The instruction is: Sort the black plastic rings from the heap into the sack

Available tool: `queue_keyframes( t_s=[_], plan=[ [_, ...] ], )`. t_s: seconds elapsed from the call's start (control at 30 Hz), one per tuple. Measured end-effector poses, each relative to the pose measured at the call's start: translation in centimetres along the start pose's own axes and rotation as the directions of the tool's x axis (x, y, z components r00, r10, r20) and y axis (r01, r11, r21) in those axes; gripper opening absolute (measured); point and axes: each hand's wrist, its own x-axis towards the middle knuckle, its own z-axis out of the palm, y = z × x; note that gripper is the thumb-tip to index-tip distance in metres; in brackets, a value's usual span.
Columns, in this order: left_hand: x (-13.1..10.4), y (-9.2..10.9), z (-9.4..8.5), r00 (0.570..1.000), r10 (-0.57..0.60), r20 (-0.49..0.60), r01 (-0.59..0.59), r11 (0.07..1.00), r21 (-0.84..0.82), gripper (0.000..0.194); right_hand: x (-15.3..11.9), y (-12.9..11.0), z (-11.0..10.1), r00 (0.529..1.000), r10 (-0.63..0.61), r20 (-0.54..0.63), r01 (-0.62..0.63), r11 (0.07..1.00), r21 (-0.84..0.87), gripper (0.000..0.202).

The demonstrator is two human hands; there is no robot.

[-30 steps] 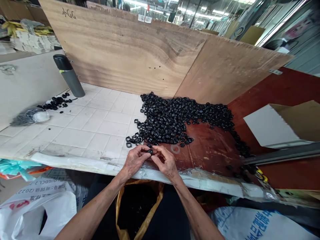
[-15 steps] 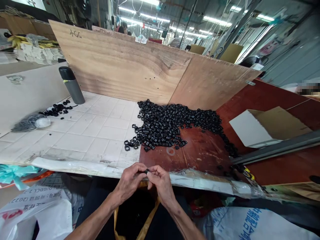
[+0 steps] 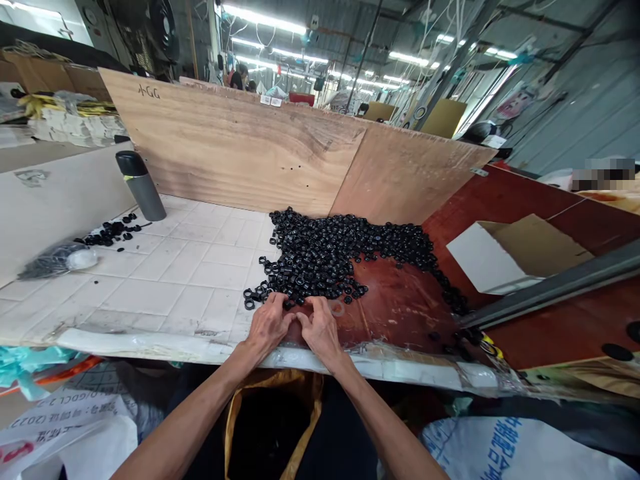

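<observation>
A heap of small black plastic rings (image 3: 320, 257) spreads over the worktop and along the back board. At its front edge my left hand (image 3: 270, 323) reaches in, fingertips touching the nearest rings, thumb held apart from the fingers. Beside it, my right hand (image 3: 320, 330) has its fingers curved toward the same edge, and its thumb points at the left thumb. Nothing shows in either hand, though the fingertips are partly hidden. Below the table edge, between the legs, hangs a yellow-rimmed bag (image 3: 316, 407), its mouth open and its inside dark.
A grey flask (image 3: 143, 190) stands at the back left, near loose black pieces (image 3: 113, 232) and a plastic bag of dark pieces (image 3: 47, 261). To the right are an open carton (image 3: 487, 260) and a slanting metal bar (image 3: 555, 283). A plywood board (image 3: 240, 143) closes the back.
Both hands have moved forward from the table edge to the front of the heap and have parted. The small black piece pinched between them earlier is no longer seen there.
</observation>
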Motion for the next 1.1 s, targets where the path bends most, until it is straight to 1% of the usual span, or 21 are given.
queue_keyframes(
  t_s=[0.07,0.13,0.17,0.23,0.3,0.37,0.4,0.5,0.57,0.63,0.7,0.77,0.8,0.87,0.93,0.97,1.0,1.1],
  plan=[
    [0.8,-0.3,0.9,1.0,-0.018,-0.002,0.018,0.999,0.04,0.02,0.6,0.2,1.0,0.999,-0.009,0.033,0.011,0.998,-0.064,0.023],
    [0.9,-0.8,1.2,0.999,-0.043,-0.007,0.044,0.999,0.016,0.022,0.7,0.3,1.5,0.998,0.002,0.055,0.004,0.994,-0.106,0.016],
    [0.7,-1.0,1.1,0.998,-0.061,0.0,0.061,0.998,-0.028,0.023,0.8,0.3,1.6,0.998,0.003,0.058,0.004,0.994,-0.112,0.012],
    [0.3,-1.3,0.6,0.992,-0.115,0.051,0.123,0.974,-0.19,0.024,0.8,0.3,1.7,0.999,-0.01,0.043,0.014,0.994,-0.107,0.008],
    [-0.2,-1.5,-0.2,0.977,-0.169,0.128,0.208,0.889,-0.408,0.023,1.0,0.3,1.7,0.999,-0.035,0.036,0.038,0.994,-0.101,0.006],
    [-0.6,-1.4,-0.9,0.962,-0.203,0.18,0.271,0.758,-0.593,0.022,1.2,0.3,1.8,0.998,-0.042,0.044,0.047,0.993,-0.109,0.007],
    [-0.8,-1.3,-1.2,0.958,-0.209,0.198,0.288,0.698,-0.656,0.024,1.3,0.4,1.9,0.998,-0.033,0.044,0.038,0.992,-0.117,0.008],
    [-1.3,-1.1,-1.9,0.947,-0.195,0.254,0.32,0.572,-0.755,0.027,1.4,0.4,2.2,0.999,-0.003,0.039,0.008,0.992,-0.126,0.018],
    [-1.5,-1.1,-2.0,0.94,-0.191,0.281,0.34,0.523,-0.782,0.028,1.5,0.5,2.3,0.997,-0.023,0.075,0.032,0.992,-0.119,0.023],
    [-1.5,-1.1,-2.1,0.931,-0.226,0.286,0.362,0.481,-0.799,0.03,1.4,0.5,2.3,0.993,-0.047,0.11,0.057,0.994,-0.094,0.02],
    [-1.5,-1.1,-2.1,0.919,-0.278,0.28,0.381,0.437,-0.815,0.033,1.4,0.6,2.2,0.996,-0.035,0.08,0.035,0.999,-0.01,0.014],
    [-1.4,-1.1,-2.0,0.907,-0.316,0.28,0.395,0.404,-0.825,0.036,1.3,0.6,1.9,0.999,0.03,0.03,-0.035,0.985,0.171,0.011],
    [-1.4,-1.2,-2.0,0.903,-0.327,0.279,0.398,0.392,-0.829,0.038,1.2,0.6,1.7,0.997,0.074,0.033,-0.081,0.954,0.289,0.013],
    [-1.4,-1.2,-1.8,0.901,-0.342,0.265,0.392,0.384,-0.836,0.039,1.1,0.5,1.1,0.985,0.136,0.109,-0.173,0.844,0.507,0.017],
    [-1.4,-1.3,-1.5,0.905,-0.351,0.241,0.377,0.397,-0.837,0.039,1.0,0.2,0.5,0.974,0.113,0.198,-0.216,0.738,0.639,0.02],
    [-1.4,-1.3,-1.4,0.908,-0.351,0.228,0.369,0.412,-0.833,0.039,0.9,0.0,0.3,0.972,0.078,0.223,-0.211,0.712,0.67,0.021],
    [-1.4,-1.2,-1.4,0.912,-0.347,0.219,0.363,0.431,-0.826,0.038,0.9,-0.1,0.2,0.971,0.038,0.236,-0.193,0.705,0.682,0.021],
    [-1.6,-1.0,-1.2,0.921,-0.327,0.212,0.355,0.478,-0.804,0.034,0.7,-0.4,0.1,0.968,-0.027,0.25,-0.148,0.74,0.656,0.021]
  ],
)
